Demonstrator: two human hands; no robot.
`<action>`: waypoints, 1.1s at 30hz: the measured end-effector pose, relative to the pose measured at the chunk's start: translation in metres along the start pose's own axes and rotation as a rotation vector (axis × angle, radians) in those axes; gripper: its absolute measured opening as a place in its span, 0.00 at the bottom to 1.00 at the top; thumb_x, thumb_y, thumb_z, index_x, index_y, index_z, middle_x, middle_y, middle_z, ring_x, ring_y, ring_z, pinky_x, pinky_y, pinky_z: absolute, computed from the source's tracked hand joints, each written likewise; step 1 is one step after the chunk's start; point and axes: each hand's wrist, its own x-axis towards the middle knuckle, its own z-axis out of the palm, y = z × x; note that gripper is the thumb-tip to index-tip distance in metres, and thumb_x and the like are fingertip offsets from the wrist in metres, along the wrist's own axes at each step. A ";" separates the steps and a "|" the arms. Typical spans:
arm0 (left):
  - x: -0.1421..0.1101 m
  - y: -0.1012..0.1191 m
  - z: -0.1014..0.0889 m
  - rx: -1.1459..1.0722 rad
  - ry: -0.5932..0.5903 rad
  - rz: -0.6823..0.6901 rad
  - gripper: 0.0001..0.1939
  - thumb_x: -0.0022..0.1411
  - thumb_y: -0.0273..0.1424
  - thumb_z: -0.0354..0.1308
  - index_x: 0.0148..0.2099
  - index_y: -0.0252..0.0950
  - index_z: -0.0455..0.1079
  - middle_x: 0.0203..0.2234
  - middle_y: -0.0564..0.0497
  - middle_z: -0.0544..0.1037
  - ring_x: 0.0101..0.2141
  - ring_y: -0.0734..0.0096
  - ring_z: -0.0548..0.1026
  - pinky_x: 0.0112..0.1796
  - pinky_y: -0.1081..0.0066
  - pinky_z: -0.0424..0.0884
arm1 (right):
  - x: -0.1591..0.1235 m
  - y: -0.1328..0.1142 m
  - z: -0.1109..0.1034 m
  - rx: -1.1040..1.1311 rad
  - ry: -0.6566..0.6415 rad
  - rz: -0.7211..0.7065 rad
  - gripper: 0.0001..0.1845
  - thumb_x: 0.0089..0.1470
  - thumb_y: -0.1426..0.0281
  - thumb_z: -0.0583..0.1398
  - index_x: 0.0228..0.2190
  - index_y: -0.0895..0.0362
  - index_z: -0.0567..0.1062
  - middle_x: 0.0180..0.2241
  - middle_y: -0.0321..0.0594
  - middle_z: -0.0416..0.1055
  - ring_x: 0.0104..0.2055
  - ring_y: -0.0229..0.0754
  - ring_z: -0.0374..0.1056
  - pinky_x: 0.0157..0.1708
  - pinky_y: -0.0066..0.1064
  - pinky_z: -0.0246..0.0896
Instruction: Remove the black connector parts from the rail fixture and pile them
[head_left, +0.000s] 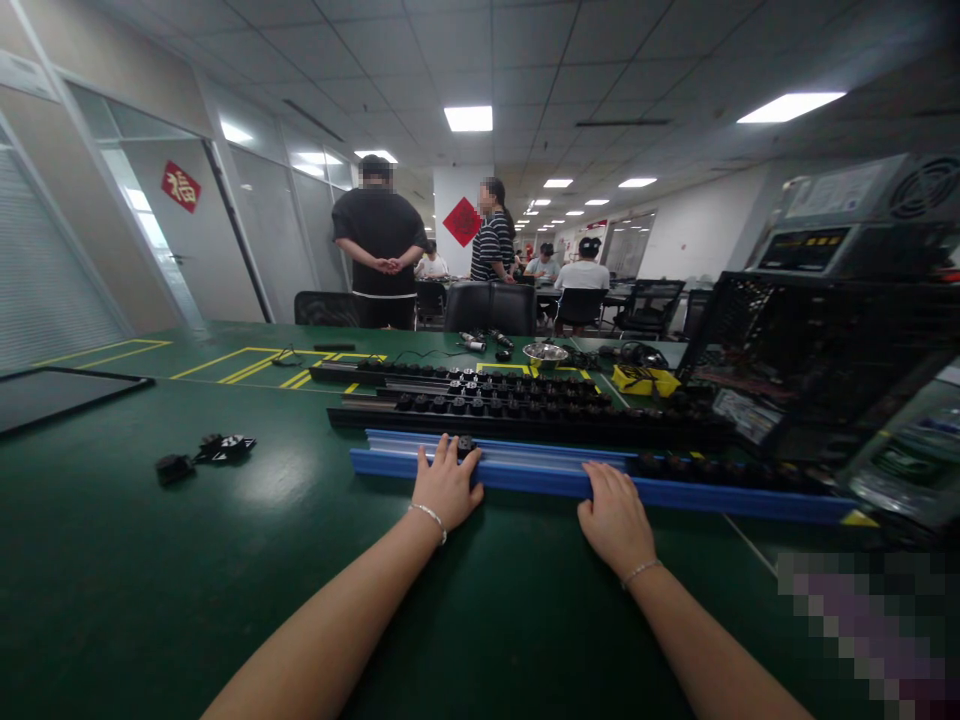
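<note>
A long blue channel rail [532, 480] lies across the green table in front of me. My left hand [448, 485] is over its left part, its fingers curled around a small round black socket module [466, 445] inside the channel. My left thumb is low, by the rail's front wall. Further right, my right hand [619, 512] grips the rail's front wall, fingertips over the top edge and thumb in front. A row of black modules [697, 468] sits in the rail's right part. Between my hands, a bare stretch of the channel shows.
Behind the blue rail lie several black rails [367, 418] with modules. Loose black parts [225, 447] are on the left, near a dark flat panel [67, 390]. A metal bowl [545, 353], a yellow bundle [645, 380] and an open computer case [810, 350] stand further back. People stand and sit beyond.
</note>
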 end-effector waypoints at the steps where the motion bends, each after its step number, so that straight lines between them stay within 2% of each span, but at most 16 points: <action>1: 0.000 -0.003 0.000 0.003 0.000 -0.003 0.28 0.58 0.45 0.50 0.60 0.48 0.57 0.60 0.42 0.60 0.62 0.50 0.50 0.55 0.41 0.47 | 0.000 0.000 0.000 -0.001 -0.002 -0.001 0.26 0.49 0.76 0.49 0.51 0.65 0.67 0.52 0.50 0.66 0.58 0.47 0.57 0.59 0.43 0.47; 12: -0.005 -0.031 -0.007 0.028 -0.037 -0.063 0.27 0.58 0.44 0.49 0.60 0.48 0.58 0.61 0.44 0.60 0.62 0.51 0.50 0.56 0.44 0.49 | 0.000 0.000 0.000 0.001 -0.011 0.002 0.26 0.49 0.76 0.49 0.51 0.64 0.67 0.52 0.49 0.66 0.58 0.47 0.57 0.60 0.43 0.46; 24: -0.010 -0.070 -0.008 0.059 -0.012 -0.116 0.24 0.60 0.43 0.48 0.58 0.49 0.61 0.59 0.48 0.64 0.59 0.53 0.57 0.56 0.49 0.52 | 0.000 0.003 0.005 -0.006 0.031 -0.017 0.26 0.48 0.77 0.49 0.50 0.65 0.68 0.52 0.50 0.67 0.57 0.47 0.57 0.59 0.43 0.48; 33: -0.013 -0.095 -0.011 0.060 -0.002 -0.046 0.24 0.60 0.41 0.48 0.58 0.48 0.62 0.57 0.49 0.66 0.57 0.57 0.61 0.56 0.55 0.53 | 0.000 0.000 0.001 -0.019 -0.006 -0.006 0.26 0.49 0.76 0.49 0.50 0.65 0.67 0.51 0.49 0.67 0.56 0.47 0.58 0.59 0.43 0.47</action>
